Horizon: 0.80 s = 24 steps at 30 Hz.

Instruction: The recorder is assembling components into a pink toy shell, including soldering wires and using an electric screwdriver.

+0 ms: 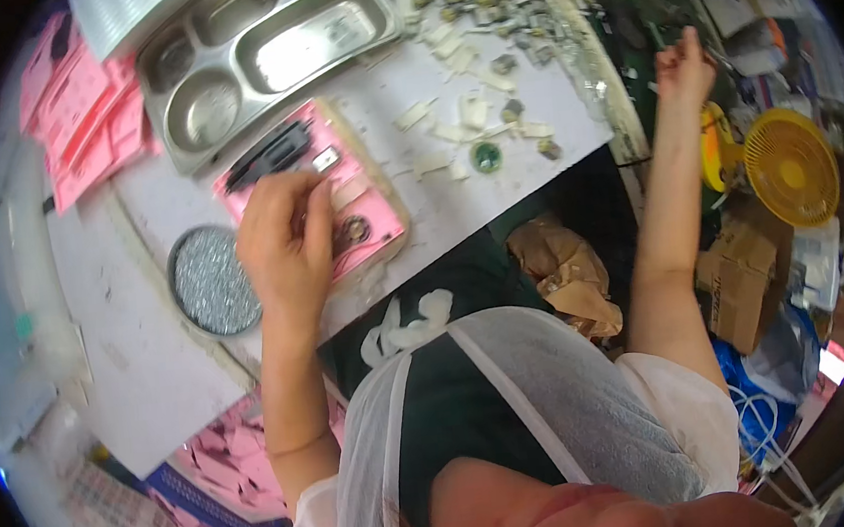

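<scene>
While I cannot tell whether my left hand (284, 233) or right hand (686, 75) grips anything, the panel (340, 174) seems light, stiff, best held by edges.

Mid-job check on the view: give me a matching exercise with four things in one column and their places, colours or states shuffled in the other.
Things:
1. left hand
2. right hand
3. fan
4. metal tray

Places, colours or states:
A. silver, with several compartments
B. stretched far out to the person's right
C. over the pink panel
D. yellow, with a round front

Pairs: 1-C, 2-B, 3-D, 4-A
</scene>
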Motion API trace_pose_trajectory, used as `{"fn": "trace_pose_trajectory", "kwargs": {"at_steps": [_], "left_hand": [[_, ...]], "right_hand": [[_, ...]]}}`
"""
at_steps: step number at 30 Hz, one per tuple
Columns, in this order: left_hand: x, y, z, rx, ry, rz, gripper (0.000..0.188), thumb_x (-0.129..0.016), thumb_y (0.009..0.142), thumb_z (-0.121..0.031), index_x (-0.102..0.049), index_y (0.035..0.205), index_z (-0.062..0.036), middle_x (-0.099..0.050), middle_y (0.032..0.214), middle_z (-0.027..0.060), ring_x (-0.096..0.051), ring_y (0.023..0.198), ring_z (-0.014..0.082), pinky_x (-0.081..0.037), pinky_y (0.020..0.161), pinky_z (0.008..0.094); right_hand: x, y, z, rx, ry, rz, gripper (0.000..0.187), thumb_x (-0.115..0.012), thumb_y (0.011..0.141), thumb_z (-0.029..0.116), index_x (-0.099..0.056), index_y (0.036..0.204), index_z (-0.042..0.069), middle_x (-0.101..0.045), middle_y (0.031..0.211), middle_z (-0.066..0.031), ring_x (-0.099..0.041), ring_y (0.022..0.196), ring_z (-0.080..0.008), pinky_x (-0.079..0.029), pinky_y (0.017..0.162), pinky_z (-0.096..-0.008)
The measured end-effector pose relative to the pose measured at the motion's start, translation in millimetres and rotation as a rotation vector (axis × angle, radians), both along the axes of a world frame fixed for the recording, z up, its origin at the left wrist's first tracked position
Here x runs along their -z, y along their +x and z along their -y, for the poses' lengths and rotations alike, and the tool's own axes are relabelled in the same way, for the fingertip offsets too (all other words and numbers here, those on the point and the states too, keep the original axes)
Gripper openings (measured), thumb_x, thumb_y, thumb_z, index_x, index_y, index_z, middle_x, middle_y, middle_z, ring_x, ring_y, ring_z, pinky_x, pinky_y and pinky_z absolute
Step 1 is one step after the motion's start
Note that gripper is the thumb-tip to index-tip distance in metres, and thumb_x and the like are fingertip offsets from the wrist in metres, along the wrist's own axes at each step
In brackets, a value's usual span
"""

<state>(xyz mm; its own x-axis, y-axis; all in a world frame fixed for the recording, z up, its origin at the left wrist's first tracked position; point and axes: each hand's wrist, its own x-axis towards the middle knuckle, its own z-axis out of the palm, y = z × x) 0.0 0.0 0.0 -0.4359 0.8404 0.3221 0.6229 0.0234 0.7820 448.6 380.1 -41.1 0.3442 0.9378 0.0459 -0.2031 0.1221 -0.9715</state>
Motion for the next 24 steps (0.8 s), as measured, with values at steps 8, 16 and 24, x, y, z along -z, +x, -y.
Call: {"fn": "trace_pose_trajectory", "kwargs": {"at_steps": [8,16,24], "left_hand": [[19,-12,-10,-0.102,0.049,-0.255,0.013,-0.08,0.072,-0.016,-0.072,0.08,-0.0103,-0.061,0.097,0.0028,-0.056,0.089,0.0252,-0.038,0.079,0.0408],[25,-2,-16,-0.105,-0.049,-0.339,0.016,-0.082,0.071,-0.018,-0.075,0.083,-0.0106,-0.06,0.105,0.0046,-0.052,0.098,0.0274,-0.036,0.085,0.04],[33,-4,-19,-0.116,-0.005,-0.312,0.01,-0.08,0.07,-0.017,-0.073,0.076,-0.0146,-0.059,0.102,-0.0016,-0.05,0.099,0.0255,-0.03,0.082,0.0433]], "right_hand": [[-52,45,57,-0.058,0.219,-0.263,0.028,-0.056,0.089,0.023,-0.041,0.08,0.001,-0.041,0.075,-0.0098,-0.037,0.065,-0.0195,-0.033,0.06,-0.0336],[-26,-194,235,-0.868,0.178,0.324,0.025,-0.076,0.083,0.004,-0.062,0.103,-0.001,-0.065,0.092,-0.0052,-0.059,0.076,-0.0074,-0.045,0.068,-0.02],[-22,-228,243,-1.076,0.171,0.353,0.026,-0.078,0.086,0.006,-0.061,0.104,0.0,-0.063,0.08,-0.0013,-0.051,0.067,-0.0035,-0.038,0.06,-0.0184]]}}
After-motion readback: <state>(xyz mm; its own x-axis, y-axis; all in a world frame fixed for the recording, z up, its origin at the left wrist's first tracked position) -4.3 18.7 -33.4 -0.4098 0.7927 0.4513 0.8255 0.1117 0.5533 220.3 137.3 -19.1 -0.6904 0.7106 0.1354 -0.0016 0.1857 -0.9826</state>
